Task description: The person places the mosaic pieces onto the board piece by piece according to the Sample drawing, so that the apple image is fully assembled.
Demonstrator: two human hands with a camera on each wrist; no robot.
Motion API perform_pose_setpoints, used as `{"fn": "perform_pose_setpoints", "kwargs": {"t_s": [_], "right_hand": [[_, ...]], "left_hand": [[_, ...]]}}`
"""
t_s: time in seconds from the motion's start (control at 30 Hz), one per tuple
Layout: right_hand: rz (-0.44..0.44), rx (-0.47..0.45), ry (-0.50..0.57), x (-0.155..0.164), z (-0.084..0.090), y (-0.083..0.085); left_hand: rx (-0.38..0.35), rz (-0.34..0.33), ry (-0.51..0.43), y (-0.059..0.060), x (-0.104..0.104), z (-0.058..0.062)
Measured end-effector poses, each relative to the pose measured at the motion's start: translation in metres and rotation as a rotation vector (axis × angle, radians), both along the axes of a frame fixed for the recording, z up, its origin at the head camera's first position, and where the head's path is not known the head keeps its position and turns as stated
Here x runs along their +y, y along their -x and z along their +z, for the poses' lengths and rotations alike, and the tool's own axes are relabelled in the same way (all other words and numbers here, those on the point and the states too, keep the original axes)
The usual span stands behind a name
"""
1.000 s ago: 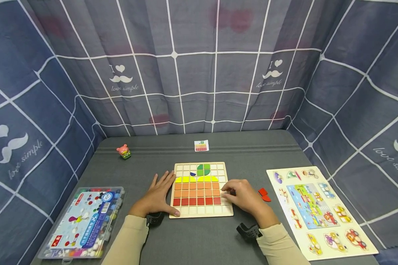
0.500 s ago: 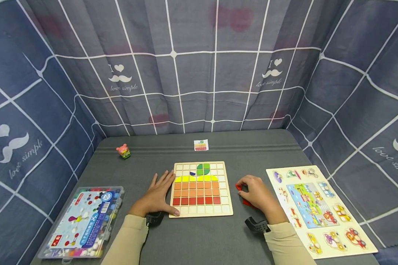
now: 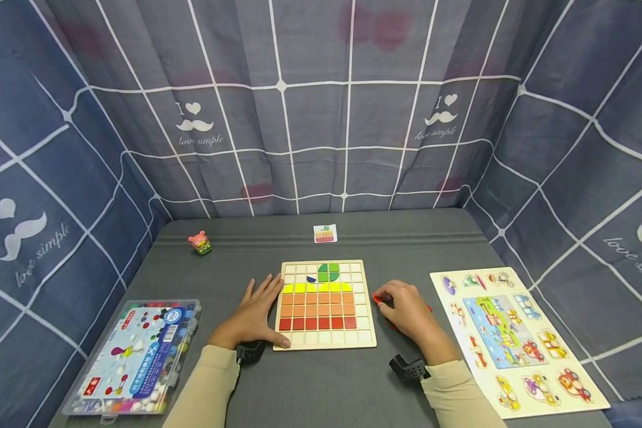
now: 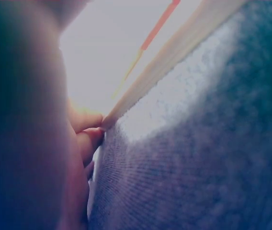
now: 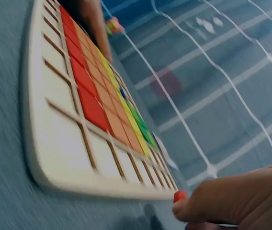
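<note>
My right hand point(image 3: 406, 309) pinches a small red piece point(image 3: 377, 298) just off the right edge of the wooden board point(image 3: 325, 340), low over the table point(image 3: 321, 386). My left hand point(image 3: 254, 315) lies flat, fingers relaxed, pressing the board's left edge. The grip looks shallow to me: only the piece's tip shows, so it could slip and roll away. Coming in low, my knuckles might clip the board's rim and nudge the red tiles point(image 3: 315, 324) out of their squares.
</note>
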State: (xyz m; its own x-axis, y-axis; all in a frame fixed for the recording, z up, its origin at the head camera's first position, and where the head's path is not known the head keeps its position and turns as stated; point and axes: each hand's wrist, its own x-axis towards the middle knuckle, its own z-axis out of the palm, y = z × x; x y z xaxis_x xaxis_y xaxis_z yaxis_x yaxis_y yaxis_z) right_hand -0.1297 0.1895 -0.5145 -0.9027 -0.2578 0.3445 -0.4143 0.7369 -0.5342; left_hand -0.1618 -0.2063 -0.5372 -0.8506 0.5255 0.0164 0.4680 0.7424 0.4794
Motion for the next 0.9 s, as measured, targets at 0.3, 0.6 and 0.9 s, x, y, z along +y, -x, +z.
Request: {"fn": "perform_pose_setpoints", "kwargs": {"t_s": [0.3, 0.6, 0.9], "right_hand": [[0.338, 0.142, 0.009, -0.071, -0.002, -0.008], [0.517, 0.155, -0.084, -0.131, -0.001, -0.017], [0.602, 0.196, -0.141, -0.161, -0.006, -0.015]], "left_hand": [[0.006, 0.004, -0.008, -0.001, 0.0, 0.001], [0.009, -0.018, -0.068, -0.002, -0.004, 0.003], [-0.003, -0.064, -0.117, -0.001, -0.008, 0.001]]}}
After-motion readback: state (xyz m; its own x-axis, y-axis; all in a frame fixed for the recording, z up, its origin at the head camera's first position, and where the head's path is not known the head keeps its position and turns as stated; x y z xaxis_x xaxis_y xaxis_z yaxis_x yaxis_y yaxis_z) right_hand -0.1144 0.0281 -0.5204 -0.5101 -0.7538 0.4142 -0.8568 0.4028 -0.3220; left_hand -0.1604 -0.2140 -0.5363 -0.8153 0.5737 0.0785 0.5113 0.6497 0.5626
